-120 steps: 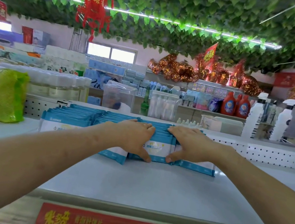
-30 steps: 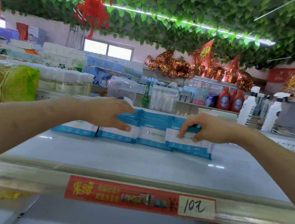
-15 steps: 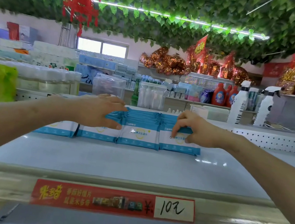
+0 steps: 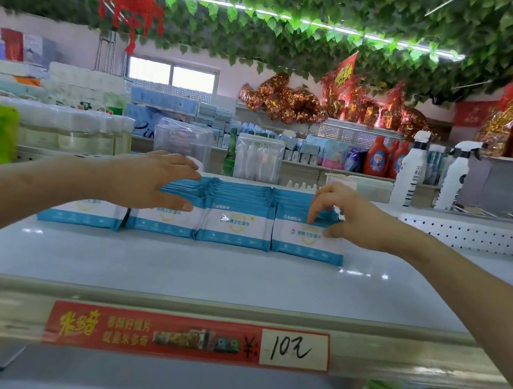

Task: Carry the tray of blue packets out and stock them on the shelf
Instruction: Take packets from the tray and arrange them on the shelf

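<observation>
Blue packets standing in rows at the back of the shelf, both hands on them

The blue packets (image 4: 236, 225) stand on their edges in four rows, well back from the front rail of the shelf (image 4: 200, 273); I see no tray. The left hand (image 4: 147, 182) holds the left rows, with its fingers (image 4: 181, 167) laid over the tops and the thumb on a front face. The right hand (image 4: 356, 222) pinches the top of the front right packet between its curled fingers (image 4: 316, 205) and thumb. I think the danger is the letting go: thin packets on edge have little support, so the front ones may tip forward and fall flat. The shelf looks smooth, so a push from the side may slide a row out of line. The pinch on the right may also pull that one packet up or out of its row
</observation>
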A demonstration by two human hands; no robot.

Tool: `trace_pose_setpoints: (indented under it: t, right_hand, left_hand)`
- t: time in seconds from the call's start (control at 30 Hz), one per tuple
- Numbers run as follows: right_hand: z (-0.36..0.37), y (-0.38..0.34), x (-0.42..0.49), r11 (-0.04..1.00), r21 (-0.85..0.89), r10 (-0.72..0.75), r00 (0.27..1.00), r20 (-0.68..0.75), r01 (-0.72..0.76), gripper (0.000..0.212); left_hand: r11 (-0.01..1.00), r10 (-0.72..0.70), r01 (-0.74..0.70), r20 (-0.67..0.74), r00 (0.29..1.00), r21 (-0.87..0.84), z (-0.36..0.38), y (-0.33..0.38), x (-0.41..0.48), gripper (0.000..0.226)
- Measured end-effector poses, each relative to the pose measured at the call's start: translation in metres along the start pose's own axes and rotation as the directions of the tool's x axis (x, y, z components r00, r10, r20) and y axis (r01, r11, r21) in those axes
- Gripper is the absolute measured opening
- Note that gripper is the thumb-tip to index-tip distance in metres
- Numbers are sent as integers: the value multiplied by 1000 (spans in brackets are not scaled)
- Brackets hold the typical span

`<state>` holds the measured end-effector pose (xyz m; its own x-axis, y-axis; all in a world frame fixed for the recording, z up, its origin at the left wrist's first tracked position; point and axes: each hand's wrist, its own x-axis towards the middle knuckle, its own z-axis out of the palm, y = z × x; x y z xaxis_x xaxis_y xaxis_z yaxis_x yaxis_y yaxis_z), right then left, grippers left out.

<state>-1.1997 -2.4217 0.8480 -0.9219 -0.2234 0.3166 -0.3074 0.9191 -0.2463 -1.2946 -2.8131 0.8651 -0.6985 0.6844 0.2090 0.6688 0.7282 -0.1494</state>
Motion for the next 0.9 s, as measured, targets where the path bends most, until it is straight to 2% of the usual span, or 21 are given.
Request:
trace_pose_setpoints:
  t: [0.1,0.2,0.3,0.43,0.53,0.7,0.8,0.9]
  right_hand:
    - [-13,5,-12,992,110,73,985,-159,-56,42]
    - [-18,14,-25,960,259,176,950,-259,-107,40]
    - [-12,19,-32,932,302,260,951,-168,-201,52]
    - [3,23,-35,880,317,360,932,39,-353,108]
    - [8,26,-29,876,273,373,917,142,-398,126]
    - [14,33,-11,886,237,360,914,187,-398,118]
    - [16,37,0,876,293,336,921,197,-382,99]
    - [17,43,6,862,343,307,923,233,-373,93]
  left_hand:
    - [1000,25,-25,-17,1000,8,0,3,-2,76]
    - [999,21,-21,-2,1000,43,-2,15,-1,98]
    - [998,32,-31,-23,999,60,0,29,10,108]
    - [995,75,-74,-11,997,70,5,62,35,97]
    - [989,136,-137,18,990,55,11,90,57,102]
    - [979,191,-193,33,981,72,18,131,98,115]
    - [976,197,-201,55,979,81,24,144,115,121]
    - [975,194,-202,85,977,97,31,151,130,123]
